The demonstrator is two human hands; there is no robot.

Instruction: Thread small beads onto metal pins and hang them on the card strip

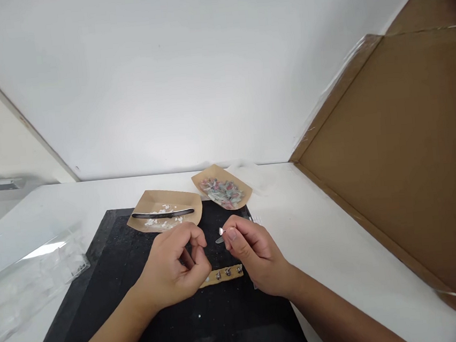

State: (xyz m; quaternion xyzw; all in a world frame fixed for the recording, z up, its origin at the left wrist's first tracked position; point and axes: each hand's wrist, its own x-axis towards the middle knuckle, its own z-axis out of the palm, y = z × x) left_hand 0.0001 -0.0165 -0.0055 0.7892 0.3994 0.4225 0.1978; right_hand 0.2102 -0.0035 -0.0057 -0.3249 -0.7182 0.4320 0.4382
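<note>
Above the black mat [222, 322], my left hand [178, 264] has its fingers curled toward the thumb; whatever it may hold is too small to make out. My right hand [256, 254] pinches a small shiny metal piece [221, 231] between thumb and forefinger. A thin flat silver tip [219, 240] shows beside those fingers. Below and between the hands lies a tan strip [234, 273] with several small metal pieces on it, its left end hidden behind my left hand.
A paper tray [139, 203] holds white bits and a black curved tool [163, 215]. Another paper tray [247, 188] holds small wrapped pieces. Clear plastic bags [33, 286] lie at left; a large cardboard sheet [405, 164] stands at right.
</note>
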